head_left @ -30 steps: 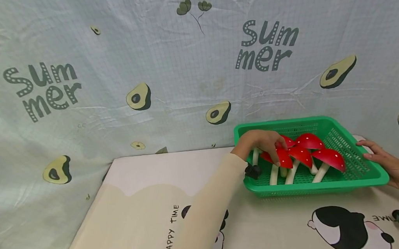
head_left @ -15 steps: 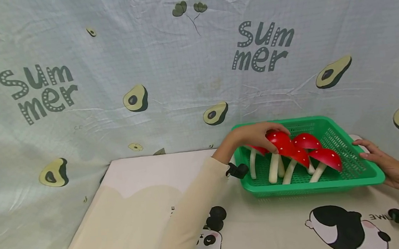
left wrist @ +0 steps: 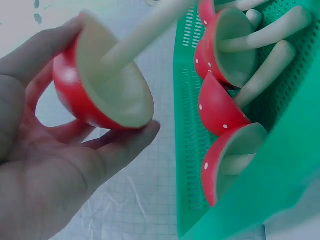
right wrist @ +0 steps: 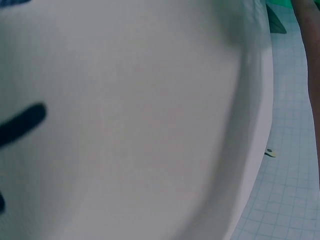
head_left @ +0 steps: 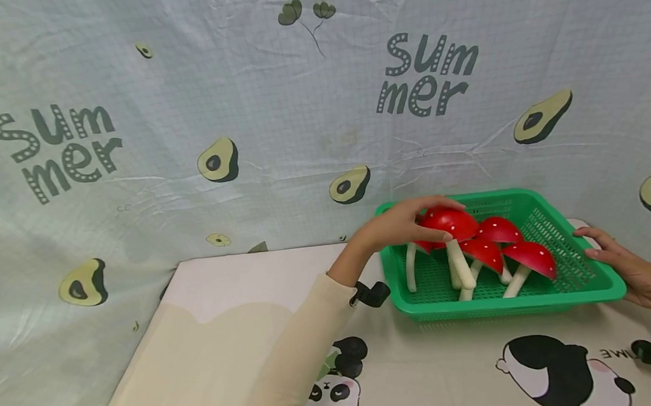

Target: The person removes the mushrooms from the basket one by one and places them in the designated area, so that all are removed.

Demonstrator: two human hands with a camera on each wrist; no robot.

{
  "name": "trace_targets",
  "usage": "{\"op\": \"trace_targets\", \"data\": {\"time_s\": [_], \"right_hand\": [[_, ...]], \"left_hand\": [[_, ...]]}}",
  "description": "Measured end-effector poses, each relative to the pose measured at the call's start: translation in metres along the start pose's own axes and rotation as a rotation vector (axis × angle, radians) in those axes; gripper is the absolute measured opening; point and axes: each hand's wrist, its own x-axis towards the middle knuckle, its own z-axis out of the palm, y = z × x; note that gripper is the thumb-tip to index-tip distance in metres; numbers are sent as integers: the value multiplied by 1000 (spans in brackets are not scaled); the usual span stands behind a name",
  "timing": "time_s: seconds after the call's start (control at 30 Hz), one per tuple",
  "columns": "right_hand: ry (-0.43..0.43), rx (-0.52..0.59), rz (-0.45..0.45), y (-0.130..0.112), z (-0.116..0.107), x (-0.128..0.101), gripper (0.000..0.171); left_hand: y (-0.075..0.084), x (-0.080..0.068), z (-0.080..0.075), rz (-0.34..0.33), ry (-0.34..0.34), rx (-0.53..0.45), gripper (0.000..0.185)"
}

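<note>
Lifting the mushroom by its cap, left hand fingers clasped around it. Raise the stem clear of the basket rim; right hand, fingers relaxed, steadies the right wall.

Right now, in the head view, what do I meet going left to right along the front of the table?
Left sleeve → left hand gripping a red mushroom by its cap → the other mushrooms in the green basket → right hand on the basket's right rim.
</note>
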Motion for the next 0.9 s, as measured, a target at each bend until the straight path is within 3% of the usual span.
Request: {"op": "trace_targets", "data": {"time_s": [0.23,0.4,0.53,0.67,0.9], "right_hand": [[-1,-7,1,0,1,0,42],[-12,-15,1,-1,0,0,42],[11,-46,6,-1,0,0,40],[46,-63,15,-1,-1,-1,40],[48,-55,20,0,-1,0,40]], "left_hand": [[-2,-6,7,-57,49,-133,44],[0,-9,9,-76,71,-128,42],[2,-13,7,-53,79,-70,40],[2,-17,5,-39,117,-24,42],[-1,-26,1,-23,210,-26,43]]}}
